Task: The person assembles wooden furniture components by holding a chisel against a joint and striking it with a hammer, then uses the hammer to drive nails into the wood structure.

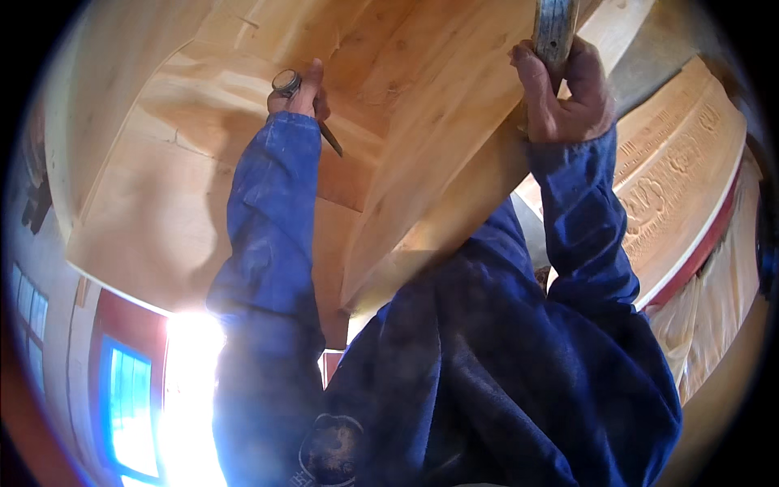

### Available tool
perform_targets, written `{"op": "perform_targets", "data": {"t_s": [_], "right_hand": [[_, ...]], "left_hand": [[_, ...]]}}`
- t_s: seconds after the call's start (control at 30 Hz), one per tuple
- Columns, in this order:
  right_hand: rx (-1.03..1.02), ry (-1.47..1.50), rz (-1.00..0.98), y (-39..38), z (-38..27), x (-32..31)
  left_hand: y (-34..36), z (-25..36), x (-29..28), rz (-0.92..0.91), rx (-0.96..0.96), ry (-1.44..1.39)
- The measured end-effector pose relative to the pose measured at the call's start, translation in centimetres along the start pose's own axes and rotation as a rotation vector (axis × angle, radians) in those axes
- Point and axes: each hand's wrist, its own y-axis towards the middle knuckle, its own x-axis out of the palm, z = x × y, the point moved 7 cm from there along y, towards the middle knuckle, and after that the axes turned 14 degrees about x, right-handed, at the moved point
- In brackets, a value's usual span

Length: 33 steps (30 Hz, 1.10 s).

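Note:
My left hand [302,97] is closed around a chisel [286,81]. Its round, ringed butt points up and left, while the narrow dark blade comes out below the hand, over a large pale wooden carving [182,203]. Whether the blade tip touches the wood I cannot tell. Higher up on the right, my right hand [572,97] grips a worn, greyish wooden tool [555,36]; its upper end is cut off by the picture's edge, so its kind does not show. A broad sloping wooden face [442,138] lies between the two hands.
To the right stands a wooden panel [669,162] with carved relief and a curved red-and-white edge. Pale draped sheeting [706,316] hangs below it. A blue-framed window [132,410] and strong glare are at the lower left.

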Motion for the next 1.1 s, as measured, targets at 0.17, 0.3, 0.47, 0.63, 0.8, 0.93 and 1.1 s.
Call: {"op": "perform_targets", "data": {"t_s": [0.17,0.3,0.47,0.63,0.8,0.93,1.1], "right_hand": [[0.29,0.452,-0.066,2.1,3.7,2.1],[0.278,0.54,-0.029,2.2,3.6,2.3],[0.247,0.427,-0.035,2.6,3.8,2.1],[0.233,0.381,-0.019,2.5,3.1,2.1],[0.23,0.368,-0.029,2.5,2.8,1.8],[0.217,0.363,-0.032,2.6,3.4,2.1],[0.246,0.416,-0.036,2.3,3.1,2.5]], "left_hand": [[-1.1,6.0,1.3,-0.099,0.109,-0.191],[-1.7,9.3,1.9,-0.262,0.194,-0.269],[-4.7,10.1,2.3,-0.544,0.13,-0.128],[-7.1,9.1,0.2,-0.538,-0.026,-0.159],[-9.0,3.0,1.3,-0.563,-0.257,-0.162],[-9.8,-1.1,0.8,-0.477,-0.293,0.022],[-8.4,-5.7,-1.1,-0.207,-0.208,0.275]]}}
